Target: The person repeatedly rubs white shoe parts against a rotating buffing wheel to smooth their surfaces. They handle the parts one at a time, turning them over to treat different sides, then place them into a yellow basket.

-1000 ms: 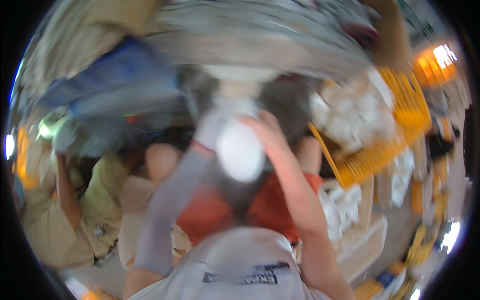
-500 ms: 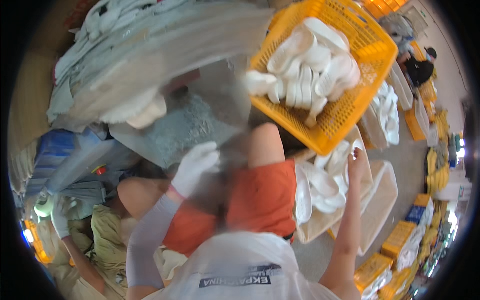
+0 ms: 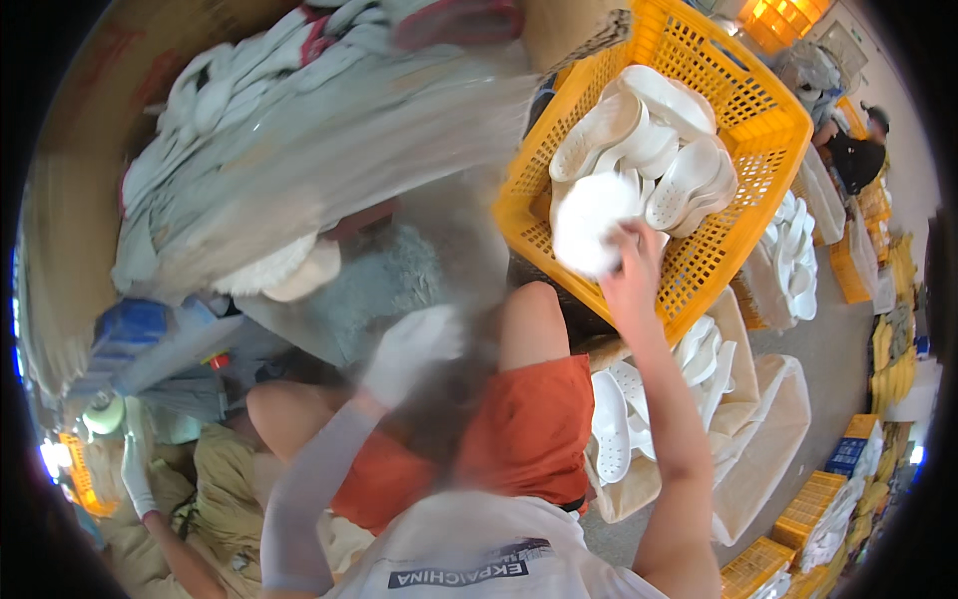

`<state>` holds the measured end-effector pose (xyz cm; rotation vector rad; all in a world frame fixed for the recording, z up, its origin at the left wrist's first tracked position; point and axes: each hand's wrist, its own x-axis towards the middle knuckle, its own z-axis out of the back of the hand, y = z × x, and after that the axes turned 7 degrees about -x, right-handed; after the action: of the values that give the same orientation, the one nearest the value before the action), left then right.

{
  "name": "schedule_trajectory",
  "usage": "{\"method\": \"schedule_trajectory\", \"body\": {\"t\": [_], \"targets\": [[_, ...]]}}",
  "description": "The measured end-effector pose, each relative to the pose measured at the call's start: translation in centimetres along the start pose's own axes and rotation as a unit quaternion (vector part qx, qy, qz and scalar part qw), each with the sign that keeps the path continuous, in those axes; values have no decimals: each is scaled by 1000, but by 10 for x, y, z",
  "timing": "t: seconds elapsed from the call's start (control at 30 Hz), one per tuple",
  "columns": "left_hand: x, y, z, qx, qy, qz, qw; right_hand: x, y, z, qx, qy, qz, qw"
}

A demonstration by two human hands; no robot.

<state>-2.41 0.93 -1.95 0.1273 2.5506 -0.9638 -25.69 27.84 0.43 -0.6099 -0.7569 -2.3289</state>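
Note:
My right hand [image 3: 636,262] is over the near side of a yellow plastic crate [image 3: 773,190], its fingers closed on a white shoe sole [image 3: 596,225] that is smeared by motion. Inside the crate lie several more white shoe soles [image 3: 689,180], some with small holes, stacked against one another. In a white glove, my left hand [image 3: 414,349] hangs above my lap, beside a dusty grey surface [image 3: 394,280]. Motion blurs its fingers, and no held thing can be made out.
Below the crate, a cloth-lined bin [image 3: 639,494] holds white perforated soles. At the upper left, a grey plastic-covered mass [image 3: 329,150] has a rounded cream piece [image 3: 304,275] under its edge. Another person's gloved hand [image 3: 137,469] is at the left. More yellow crates [image 3: 808,504] line the right.
My right hand has moved from the cloth-lined bin up and left to the crate and now grips a white shoe sole. My left hand has shifted slightly right. The view has tilted a little.

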Motion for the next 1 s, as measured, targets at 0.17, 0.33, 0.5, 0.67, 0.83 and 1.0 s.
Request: {"method": "schedule_trajectory", "body": {"t": [0.17,0.33,0.5,0.67,0.83,1.0], "targets": [[11,19,-76,-120,98,-15,988,-97,96,74,105,112,291,944],[2,21,-28,129,-161,-174,963,-82,160,40,310,148,-124,931],[68,-15,28,309,-243,-370,842,-32,203,-37,359,144,-149,910],[106,-51,67,499,-179,-375,761,2,236,-93,367,107,-248,890],[49,-91,118,624,-231,-205,717,22,238,-123,360,228,-225,876],[17,-64,100,588,-212,-193,756,44,243,-148,312,270,-223,883]]}}
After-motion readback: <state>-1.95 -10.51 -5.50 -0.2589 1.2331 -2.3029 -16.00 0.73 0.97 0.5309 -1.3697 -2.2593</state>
